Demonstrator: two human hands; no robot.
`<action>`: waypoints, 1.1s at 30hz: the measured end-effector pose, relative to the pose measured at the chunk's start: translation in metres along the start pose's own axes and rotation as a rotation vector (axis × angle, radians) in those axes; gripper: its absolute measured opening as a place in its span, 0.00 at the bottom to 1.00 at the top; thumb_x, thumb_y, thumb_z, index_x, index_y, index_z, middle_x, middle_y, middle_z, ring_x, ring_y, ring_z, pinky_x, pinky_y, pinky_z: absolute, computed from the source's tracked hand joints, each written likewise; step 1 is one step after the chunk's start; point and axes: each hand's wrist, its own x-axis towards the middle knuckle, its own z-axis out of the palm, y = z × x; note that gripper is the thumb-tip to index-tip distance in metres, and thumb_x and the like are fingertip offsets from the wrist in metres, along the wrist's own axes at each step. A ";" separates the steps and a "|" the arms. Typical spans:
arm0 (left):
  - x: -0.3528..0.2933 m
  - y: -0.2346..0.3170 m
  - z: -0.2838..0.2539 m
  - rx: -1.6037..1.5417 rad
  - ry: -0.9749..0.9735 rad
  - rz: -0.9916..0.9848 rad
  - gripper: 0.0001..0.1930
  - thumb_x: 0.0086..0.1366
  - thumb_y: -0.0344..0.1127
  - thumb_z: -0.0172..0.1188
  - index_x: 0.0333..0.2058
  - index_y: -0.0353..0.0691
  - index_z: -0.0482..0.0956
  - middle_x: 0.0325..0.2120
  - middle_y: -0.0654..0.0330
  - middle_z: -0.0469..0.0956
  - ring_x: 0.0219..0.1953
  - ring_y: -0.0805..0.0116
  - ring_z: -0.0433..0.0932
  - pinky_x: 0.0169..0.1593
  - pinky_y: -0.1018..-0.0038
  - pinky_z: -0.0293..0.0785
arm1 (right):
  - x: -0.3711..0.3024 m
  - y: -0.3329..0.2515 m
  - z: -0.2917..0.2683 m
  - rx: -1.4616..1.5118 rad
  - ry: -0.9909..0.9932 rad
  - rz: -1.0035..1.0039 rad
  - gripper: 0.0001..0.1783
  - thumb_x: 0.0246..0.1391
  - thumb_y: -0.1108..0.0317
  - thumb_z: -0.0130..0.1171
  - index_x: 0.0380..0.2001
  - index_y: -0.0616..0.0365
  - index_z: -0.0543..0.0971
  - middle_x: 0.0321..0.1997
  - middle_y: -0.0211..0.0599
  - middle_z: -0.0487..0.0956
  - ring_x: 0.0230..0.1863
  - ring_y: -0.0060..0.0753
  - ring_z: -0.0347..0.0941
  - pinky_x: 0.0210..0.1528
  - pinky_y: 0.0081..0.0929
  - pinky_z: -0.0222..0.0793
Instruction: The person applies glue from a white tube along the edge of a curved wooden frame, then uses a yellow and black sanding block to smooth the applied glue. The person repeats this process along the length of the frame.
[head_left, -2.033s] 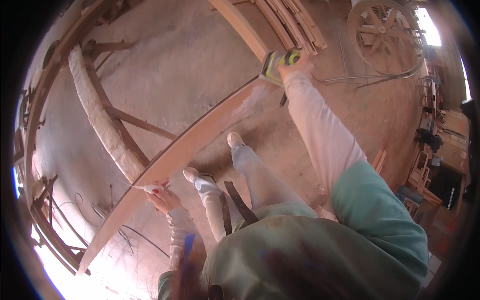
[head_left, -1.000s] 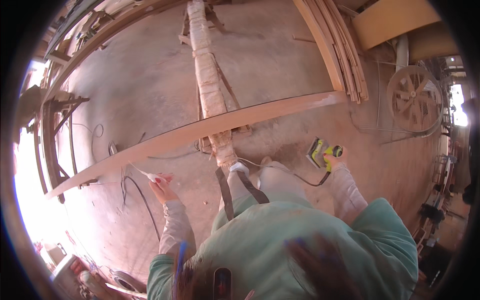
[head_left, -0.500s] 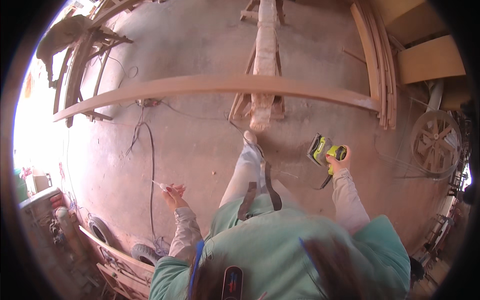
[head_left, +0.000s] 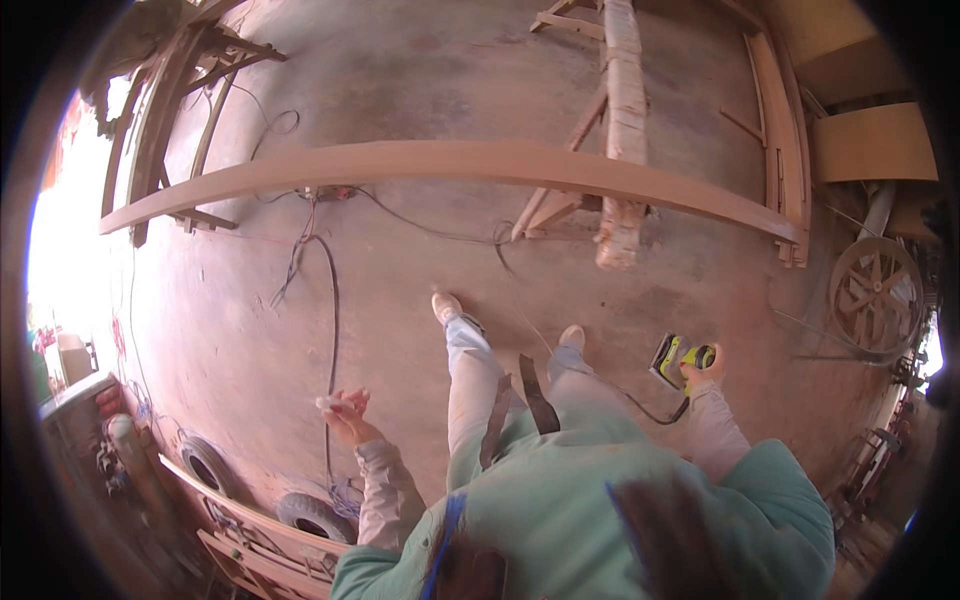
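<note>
In my right hand is a green and black power sander, gripped by its top and carried out to the right above the floor. A dark cord runs from it toward my legs. Over on the left, my left hand has its fingers pinched around a small whitish piece that I cannot make out. Ahead of both hands, a long wooden plank spans from left to right across the supports. Neither hand touches it.
A wrapped beam rests on a wooden trestle beyond the plank. Cords trail over the floor at left. Tires and boards lie at lower left; a large spoked wheel stands at right.
I have stepped, and both my feet now show. The beam and trestle have shifted right in view. My right hand has brought the sander closer to my body; my left hand has lowered a little.
</note>
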 end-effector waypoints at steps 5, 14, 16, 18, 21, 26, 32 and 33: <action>0.083 0.007 -0.047 0.066 0.020 -0.040 0.36 0.65 0.68 0.43 0.51 0.37 0.64 0.34 0.57 0.78 0.34 0.68 0.79 0.39 0.76 0.73 | -0.033 -0.162 0.020 -0.070 -0.021 -0.418 0.44 0.31 0.73 0.71 0.57 0.51 0.65 0.53 0.45 0.70 0.55 0.50 0.66 0.58 0.40 0.63; 0.165 -0.029 -0.068 0.089 0.016 -0.071 0.38 0.59 0.72 0.47 0.53 0.44 0.63 0.36 0.52 0.79 0.30 0.65 0.80 0.31 0.75 0.75 | -0.057 -0.344 0.061 -0.107 0.070 -0.753 0.40 0.34 0.76 0.69 0.55 0.54 0.67 0.50 0.43 0.69 0.51 0.47 0.66 0.55 0.39 0.63; 0.170 -0.042 -0.063 0.089 0.004 -0.091 0.37 0.60 0.71 0.47 0.53 0.44 0.62 0.36 0.51 0.79 0.30 0.64 0.81 0.31 0.74 0.76 | -0.056 -0.367 0.070 -0.106 0.077 -0.785 0.40 0.34 0.76 0.69 0.55 0.54 0.67 0.50 0.43 0.69 0.50 0.46 0.66 0.55 0.38 0.64; 0.170 -0.048 -0.053 0.071 -0.007 -0.129 0.36 0.61 0.70 0.48 0.53 0.45 0.62 0.36 0.51 0.79 0.30 0.63 0.81 0.30 0.73 0.76 | -0.051 -0.383 0.080 -0.109 0.090 -0.819 0.40 0.33 0.76 0.70 0.55 0.54 0.67 0.50 0.42 0.69 0.50 0.45 0.67 0.54 0.37 0.64; 0.167 -0.052 -0.042 0.050 -0.038 -0.197 0.34 0.62 0.68 0.49 0.53 0.45 0.62 0.36 0.50 0.79 0.30 0.62 0.81 0.29 0.72 0.76 | -0.046 -0.405 0.092 -0.122 0.064 -0.865 0.40 0.33 0.76 0.71 0.54 0.54 0.68 0.50 0.43 0.69 0.50 0.45 0.67 0.54 0.38 0.64; 0.169 -0.031 -0.012 0.093 -0.075 -0.351 0.36 0.65 0.68 0.40 0.53 0.38 0.60 0.35 0.53 0.78 0.34 0.62 0.80 0.40 0.68 0.76 | -0.036 -0.442 0.105 -0.173 -0.050 -0.997 0.39 0.32 0.77 0.72 0.53 0.55 0.69 0.50 0.43 0.69 0.51 0.46 0.68 0.53 0.38 0.66; 0.176 -0.018 0.013 0.149 -0.082 -0.341 0.35 0.66 0.68 0.38 0.52 0.38 0.60 0.35 0.53 0.77 0.36 0.62 0.79 0.43 0.63 0.78 | -0.042 -0.484 0.127 -0.178 -0.154 -1.093 0.37 0.30 0.78 0.71 0.50 0.45 0.73 0.48 0.42 0.69 0.44 0.47 0.73 0.42 0.37 0.73; 0.177 -0.018 0.017 0.128 -0.081 -0.344 0.35 0.66 0.68 0.38 0.52 0.38 0.60 0.35 0.53 0.77 0.36 0.62 0.79 0.43 0.63 0.79 | -0.045 -0.490 0.131 -0.184 -0.170 -1.112 0.37 0.31 0.77 0.71 0.49 0.44 0.73 0.48 0.42 0.69 0.43 0.46 0.73 0.41 0.37 0.74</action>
